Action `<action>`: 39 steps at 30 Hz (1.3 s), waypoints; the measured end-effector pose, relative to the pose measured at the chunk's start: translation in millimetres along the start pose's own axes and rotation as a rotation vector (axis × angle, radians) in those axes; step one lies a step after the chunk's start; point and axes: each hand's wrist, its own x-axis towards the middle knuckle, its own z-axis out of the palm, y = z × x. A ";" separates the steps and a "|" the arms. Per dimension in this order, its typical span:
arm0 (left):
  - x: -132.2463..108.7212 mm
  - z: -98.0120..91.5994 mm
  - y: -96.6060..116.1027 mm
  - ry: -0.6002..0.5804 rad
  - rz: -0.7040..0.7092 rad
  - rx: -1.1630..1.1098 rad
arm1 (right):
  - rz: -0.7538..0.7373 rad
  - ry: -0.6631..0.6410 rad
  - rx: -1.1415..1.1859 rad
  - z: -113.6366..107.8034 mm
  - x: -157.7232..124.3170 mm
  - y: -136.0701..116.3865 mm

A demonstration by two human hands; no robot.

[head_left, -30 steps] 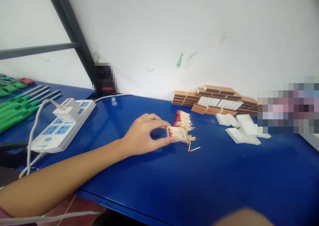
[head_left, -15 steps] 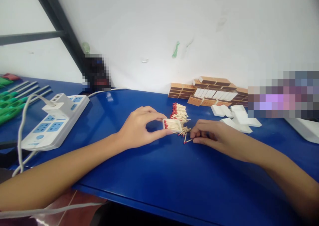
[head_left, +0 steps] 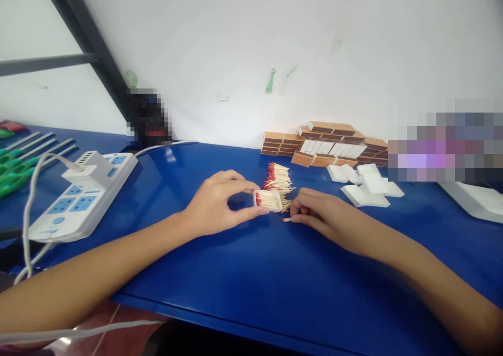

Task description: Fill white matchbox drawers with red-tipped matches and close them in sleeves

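Between the thumb and fingers of my left hand (head_left: pixel 220 203) is a small white matchbox tray (head_left: pixel 280 203), tilted so its inside faces me. Several red-tipped matches (head_left: pixel 265 200) lie side by side in it. My right hand (head_left: pixel 318 209), just right of the tray, pinches matchsticks whose red heads (head_left: pixel 286 220) point left; how many is hidden by the fingers. Behind the tray a loose heap of matches (head_left: pixel 280 175) rests on the blue table, red heads mostly to the left. A few stray matches lie between the tray and my right fingertips.
Brown matchboxes (head_left: pixel 334 131) are stacked against the wall. Empty white trays (head_left: pixel 365 186) lie in a loose pile at the right. On the left are a white power strip (head_left: pixel 84 201) with a plugged-in cable and green-handled tools (head_left: pixel 18 162). The table's front edge (head_left: pixel 188 316) runs below my arms.
The right hand has gathered stray matches; their heads now lie together at its fingertips. The left hand still holds the tray. The whole view has shifted slightly.
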 end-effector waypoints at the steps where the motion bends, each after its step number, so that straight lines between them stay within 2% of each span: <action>1: -0.3 0.0 -0.3 -0.005 -0.002 -0.002 | 0.010 -0.004 -0.004 -0.6 -1.7 -1.4; 4: -0.9 0.4 -0.2 -0.016 -0.013 -0.004 | 0.004 0.036 0.003 -4.6 -6.4 -9.1; 7: -1.5 1.6 3.3 -0.031 -0.018 0.007 | -0.010 0.202 0.009 -6.0 -6.7 -23.2; 10: -2.0 3.5 9.7 -0.035 0.007 0.011 | -0.007 0.346 -0.008 2.1 -2.0 -40.5; 13: -2.0 4.5 14.3 -0.026 0.047 0.004 | -0.042 0.358 -0.030 12.9 2.9 -51.5; 16: -1.3 3.6 12.8 -0.013 0.046 0.015 | -0.081 0.389 -0.037 14.0 3.9 -48.6; 19: 0.1 1.2 6.8 0.017 0.020 0.042 | -0.059 0.470 -0.067 5.9 1.9 -32.4; 21: 1.3 -0.3 2.6 0.041 -0.009 0.060 | -0.060 0.444 -0.105 0.9 0.5 -18.2; 25: 3.7 -1.1 -1.7 0.063 -0.071 0.064 | -0.087 0.242 -0.127 -0.3 0.2 4.6; 27: 4.2 -0.7 -1.8 0.062 -0.074 0.060 | -0.092 0.187 -0.116 1.9 1.2 10.0; 35: 2.0 -0.9 -2.4 0.045 -0.049 0.066 | -0.090 0.149 -0.153 7.2 4.1 2.7; 39: 1.1 -0.6 -4.1 0.037 -0.043 0.061 | -0.037 0.133 -0.158 4.3 0.8 -4.0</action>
